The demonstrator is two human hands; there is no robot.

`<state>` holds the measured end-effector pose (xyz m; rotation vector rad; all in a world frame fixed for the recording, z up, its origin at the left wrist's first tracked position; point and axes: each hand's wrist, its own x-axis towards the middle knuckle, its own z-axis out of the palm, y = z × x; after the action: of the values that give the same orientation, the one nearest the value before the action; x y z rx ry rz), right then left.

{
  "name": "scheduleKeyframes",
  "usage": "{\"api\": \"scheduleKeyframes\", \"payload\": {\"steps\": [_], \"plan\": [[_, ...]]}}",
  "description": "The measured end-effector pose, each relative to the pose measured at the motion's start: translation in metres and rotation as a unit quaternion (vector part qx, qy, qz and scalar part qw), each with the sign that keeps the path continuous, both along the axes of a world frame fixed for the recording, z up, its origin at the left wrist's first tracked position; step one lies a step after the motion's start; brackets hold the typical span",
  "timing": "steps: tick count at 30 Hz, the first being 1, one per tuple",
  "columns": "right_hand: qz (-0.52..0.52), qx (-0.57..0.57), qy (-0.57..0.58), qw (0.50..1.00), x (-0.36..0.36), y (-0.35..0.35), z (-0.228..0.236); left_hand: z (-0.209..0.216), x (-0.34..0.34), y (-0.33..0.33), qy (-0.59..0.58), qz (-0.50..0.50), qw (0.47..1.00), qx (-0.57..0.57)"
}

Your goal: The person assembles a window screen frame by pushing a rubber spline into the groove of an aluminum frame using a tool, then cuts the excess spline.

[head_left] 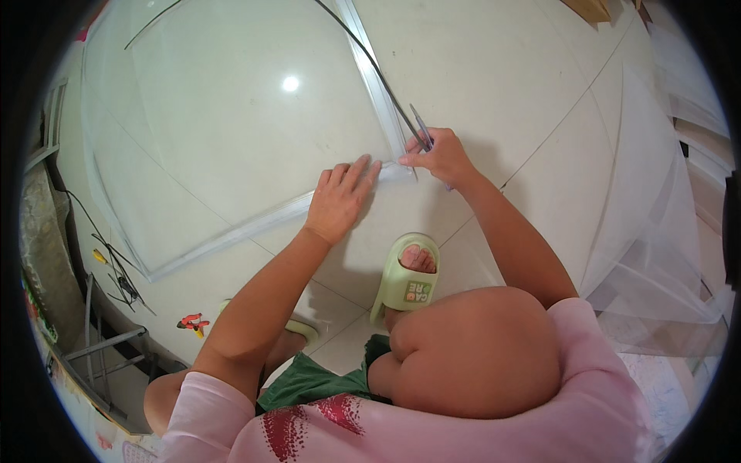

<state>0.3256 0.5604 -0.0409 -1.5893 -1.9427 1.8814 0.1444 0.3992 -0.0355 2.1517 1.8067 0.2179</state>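
A white window-screen frame (pixel 239 229) with thin mesh stretched across it lies on the tiled floor. My left hand (pixel 336 202) rests on its near bar, palm down, fingers stretched out toward the corner. At that corner my right hand (pixel 444 160) is closed around a slim, pointed, grey-purple tool (pixel 417 117); its exact kind is unclear. A long dark cord-like strip (pixel 369 58) curves down along the right bar to my right fingers. Whether those fingers also pinch the strip's end cannot be made out.
Sheer white mesh (pixel 644 231) is heaped on the right. Red-handled pliers (pixel 193 324) lie at lower left, near tangled dark cords (pixel 120 270) and a metal stand (pixel 100 363). My green slipper (pixel 409 270) is close below the frame's corner.
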Motion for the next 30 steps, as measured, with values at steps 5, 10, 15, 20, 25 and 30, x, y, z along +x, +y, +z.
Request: {"api": "scheduleKeyframes", "payload": {"steps": [5, 10, 15, 20, 25, 30], "plan": [[-0.003, 0.011, -0.010, 1.000, -0.007, -0.004, 0.004, 0.000, 0.003, -0.002, -0.028, 0.028, 0.999, -0.011], [-0.097, -0.094, 0.025, 0.990, -0.008, -0.010, 0.014, -0.003, 0.003, -0.003, -0.044, 0.025, 0.999, 0.003], [-0.090, -0.067, 0.065, 0.992, -0.009, -0.010, 0.010, -0.004, 0.000, -0.007, -0.048, 0.015, 0.999, 0.020], [-0.073, 0.108, 0.006, 0.991, 0.000, -0.005, -0.015, -0.007, -0.002, -0.008, -0.054, -0.003, 0.998, 0.015], [-0.002, 0.011, -0.014, 1.000, -0.001, -0.002, -0.006, 0.000, -0.010, -0.008, -0.053, -0.007, 0.998, 0.016], [-0.043, 0.042, 0.007, 0.998, 0.009, -0.008, -0.027, -0.005, -0.010, -0.009, -0.090, -0.014, 0.995, 0.049]]}}
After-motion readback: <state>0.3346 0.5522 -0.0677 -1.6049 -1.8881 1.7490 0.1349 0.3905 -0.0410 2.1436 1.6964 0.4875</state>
